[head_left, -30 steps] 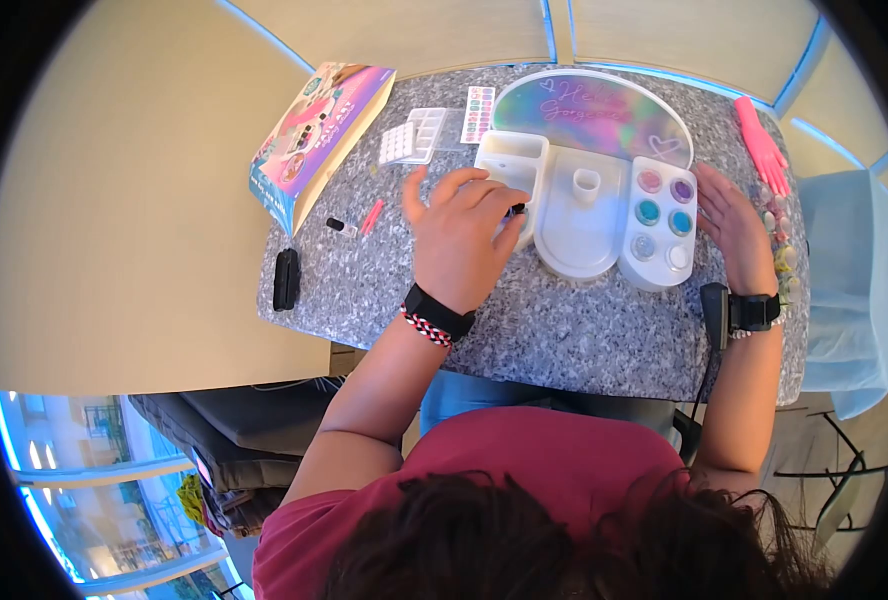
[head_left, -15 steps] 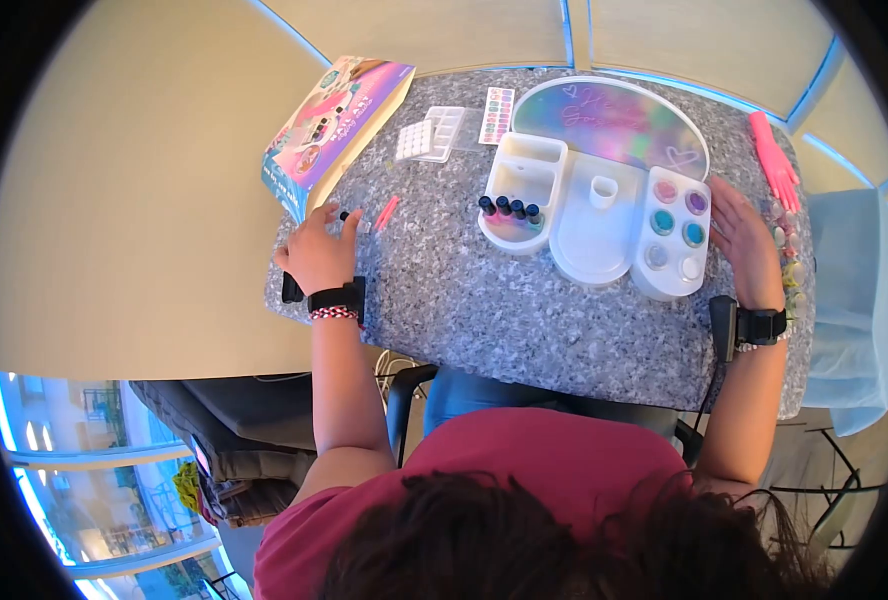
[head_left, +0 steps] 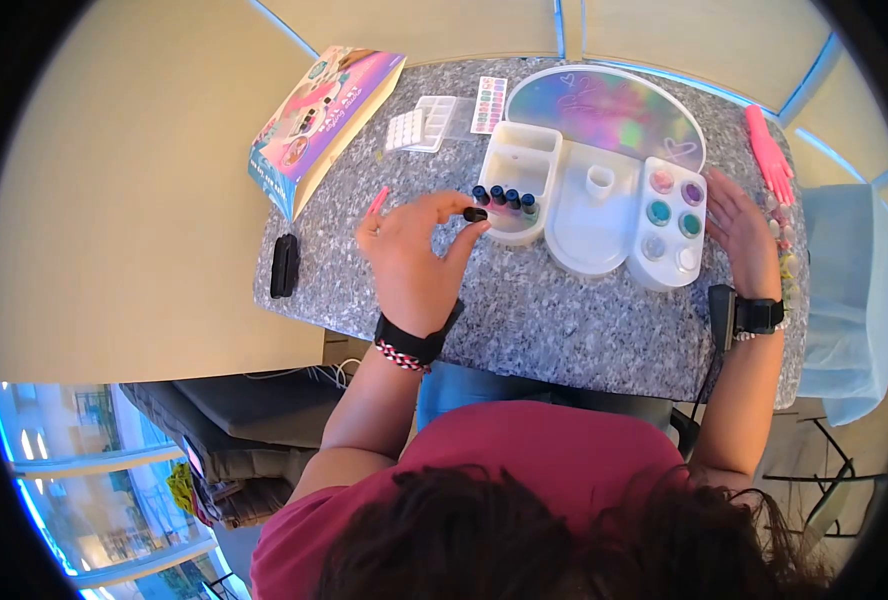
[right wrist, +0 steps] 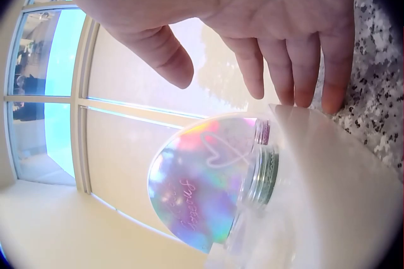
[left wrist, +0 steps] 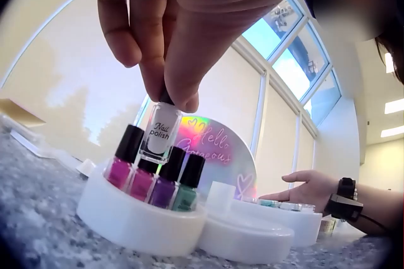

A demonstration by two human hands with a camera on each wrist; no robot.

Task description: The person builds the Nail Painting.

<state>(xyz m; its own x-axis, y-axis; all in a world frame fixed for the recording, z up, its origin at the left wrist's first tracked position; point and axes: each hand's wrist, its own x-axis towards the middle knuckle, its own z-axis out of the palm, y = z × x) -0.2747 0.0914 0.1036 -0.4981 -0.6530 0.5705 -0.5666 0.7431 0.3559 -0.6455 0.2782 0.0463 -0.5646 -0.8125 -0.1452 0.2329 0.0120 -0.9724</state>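
Observation:
My left hand (head_left: pixel 412 258) pinches the black cap of a nail polish bottle (left wrist: pixel 160 131) between thumb and fingers. The bottle is clear with white inside and reads "Nail polish". It hangs upright over a row of several nail polish bottles (left wrist: pixel 163 187), pink, purple and green with black caps, standing in the front compartment of the white organizer (head_left: pixel 589 262). At the organizer's right side, my right hand (head_left: pixel 742 232) stays with straight fingers beside the section holding glitter pots (head_left: pixel 658 212). In the right wrist view its fingertips lie right at the white edge.
Behind the organizer stands an iridescent "Hello Gorgeous" panel (head_left: pixel 604 112). To the left lie a nail art box (head_left: pixel 324 125), white trays (head_left: pixel 422 128), a sticker sheet (head_left: pixel 489 104), a pink stick (head_left: pixel 379 200) and a black case (head_left: pixel 284 266). A pink hand model (head_left: pixel 768 155) lies at the right.
My left hand went from the organizer to the nail polish bottle at the table's left, then carried it back toward the organizer. The right hand stayed beside the organizer.

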